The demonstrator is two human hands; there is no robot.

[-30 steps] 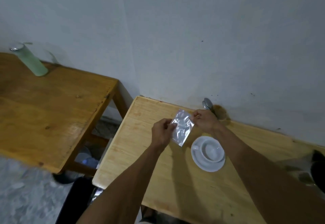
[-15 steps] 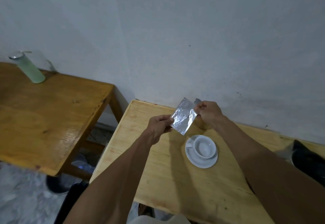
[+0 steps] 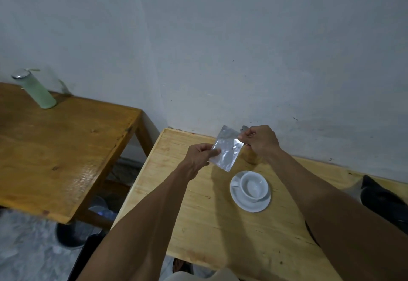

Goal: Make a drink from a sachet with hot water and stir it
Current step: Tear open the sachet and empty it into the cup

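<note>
Bare tabletop point(image 3: 212, 225) spreading below both forearms. One white cup point(image 3: 254, 187) sitting on one saucer point(image 3: 250, 204), just under right hand point(image 3: 259, 142). Left hand point(image 3: 198, 156) pinching one silver sachet point(image 3: 226, 150) by lower edge, right hand pinching top corner, above table. No print readable. One green bottle point(image 3: 37, 89) standing far left of left hand.

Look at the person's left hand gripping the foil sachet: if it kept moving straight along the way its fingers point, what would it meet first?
The left hand points right and slightly up, so it would probably meet the right hand pinching the sachet's other edge; depth is hard to judge.
</note>
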